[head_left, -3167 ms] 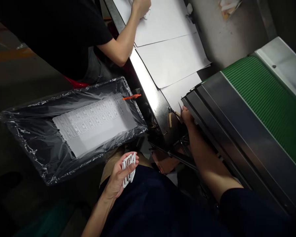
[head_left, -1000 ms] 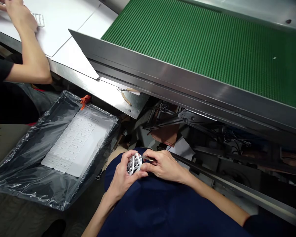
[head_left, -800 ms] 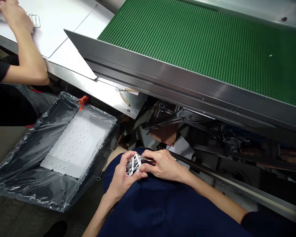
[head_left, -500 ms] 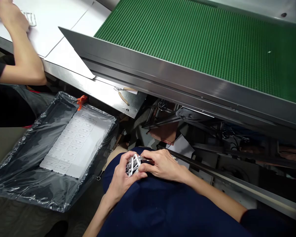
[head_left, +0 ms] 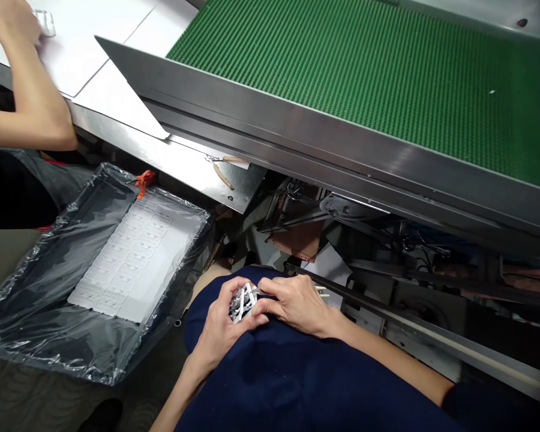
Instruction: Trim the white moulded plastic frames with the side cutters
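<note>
My left hand [head_left: 222,324] is curled around a small white plastic frame of parts [head_left: 242,301], held over my lap. Touching that frame from the right, my right hand [head_left: 292,303] is closed on a thin tool [head_left: 320,291] whose wooden-coloured end sticks out behind the fingers. Both hands meet above my dark blue garment. What the tool's tip does at the frame is hidden by my fingers.
A plastic-lined black bin [head_left: 36,288] with a white sheet of parts [head_left: 130,264] and an orange clip [head_left: 143,180] sits left. Pliers [head_left: 218,168] lie on the steel table [head_left: 162,157]. A green conveyor belt [head_left: 364,78] runs above. Another person's arm [head_left: 31,102] reaches onto white paper [head_left: 85,42].
3.2 s ago my right hand was at the pliers on the steel table; it has since come to the frame in my left hand. Over the last second the hands barely moved.
</note>
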Motion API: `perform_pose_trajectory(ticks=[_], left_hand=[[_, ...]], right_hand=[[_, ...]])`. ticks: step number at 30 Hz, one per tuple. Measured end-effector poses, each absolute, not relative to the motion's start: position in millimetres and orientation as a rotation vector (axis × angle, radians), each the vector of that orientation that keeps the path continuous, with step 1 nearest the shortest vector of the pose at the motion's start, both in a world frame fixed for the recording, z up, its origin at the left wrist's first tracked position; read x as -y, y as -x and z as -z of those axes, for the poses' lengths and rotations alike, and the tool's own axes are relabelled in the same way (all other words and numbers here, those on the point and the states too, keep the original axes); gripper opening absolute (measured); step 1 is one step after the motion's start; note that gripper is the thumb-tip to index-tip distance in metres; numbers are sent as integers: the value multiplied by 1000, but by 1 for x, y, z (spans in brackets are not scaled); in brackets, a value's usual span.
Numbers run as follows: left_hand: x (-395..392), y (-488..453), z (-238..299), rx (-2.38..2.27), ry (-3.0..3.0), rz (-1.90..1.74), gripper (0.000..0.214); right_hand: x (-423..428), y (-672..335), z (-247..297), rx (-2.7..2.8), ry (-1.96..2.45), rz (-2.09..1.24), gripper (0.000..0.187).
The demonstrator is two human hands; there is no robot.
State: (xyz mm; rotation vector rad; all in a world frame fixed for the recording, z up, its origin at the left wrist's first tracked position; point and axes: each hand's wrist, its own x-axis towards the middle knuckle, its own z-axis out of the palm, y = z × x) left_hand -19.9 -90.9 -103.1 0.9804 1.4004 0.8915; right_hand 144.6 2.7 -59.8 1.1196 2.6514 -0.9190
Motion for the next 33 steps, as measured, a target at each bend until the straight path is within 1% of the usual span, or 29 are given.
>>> perform_pose_trajectory(ticks=[5,14,23,29,33], left_hand=[[89,20,102,-1392,-985,-865,50],[83,17,100,-1390,-965,-844,49],[78,16,100,-1383,-959,-825,49],[74,14,104,-1380,-960,-847,49],[72,15,105,-1403,-946,-863,52]], right_hand=[[-4,-145,60,-2668,-1120,880,52],[-5,-148,61,-2665,-1123,850,46],[-6,-153,63,-2668,-1133,820,46],[-7,-151,60,-2627,-1206,916,44],[-12,-148,56,-2536,-1326,1123,37]])
